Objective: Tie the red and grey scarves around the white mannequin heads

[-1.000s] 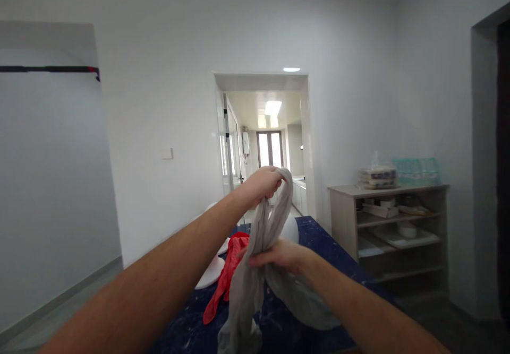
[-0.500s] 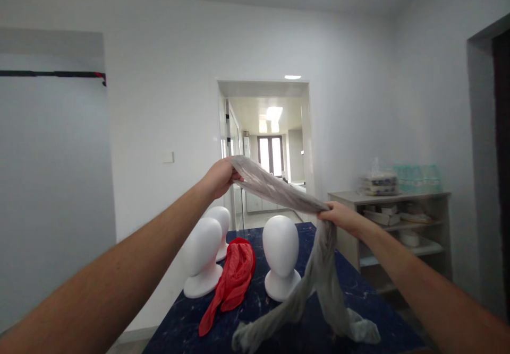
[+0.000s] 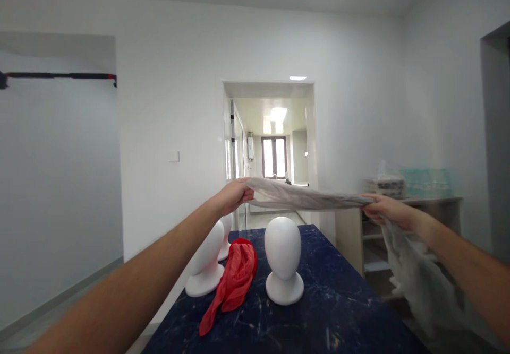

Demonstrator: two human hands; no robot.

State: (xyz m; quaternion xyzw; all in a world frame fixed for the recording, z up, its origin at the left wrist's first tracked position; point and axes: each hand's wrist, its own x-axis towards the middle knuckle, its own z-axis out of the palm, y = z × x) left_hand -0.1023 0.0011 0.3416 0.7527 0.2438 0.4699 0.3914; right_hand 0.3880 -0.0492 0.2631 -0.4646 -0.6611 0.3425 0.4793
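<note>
The left hand was closed around one end of a grey scarf, fingers curled over the gathered cloth. The right hand pinched the same scarf farther along, thumb and fingers pressed together on the fabric. Between the two hands the scarf was stretched out almost level, in the air above the dark blue marbled desk and not touching it. Past the right hand the rest of the scarf hung down loose beside the desk's right edge, in front of a low shelf unit.

Below the stretched cloth a white foam mannequin head stood upright on the desk, well apart from the scarf. To its left a second white head stood, partly hidden by the left forearm, and a third one showed just behind it. A red scarf lay crumpled on the desk between the left heads and the middle one, its upper end close against the head behind. An open doorway showed in the far wall
</note>
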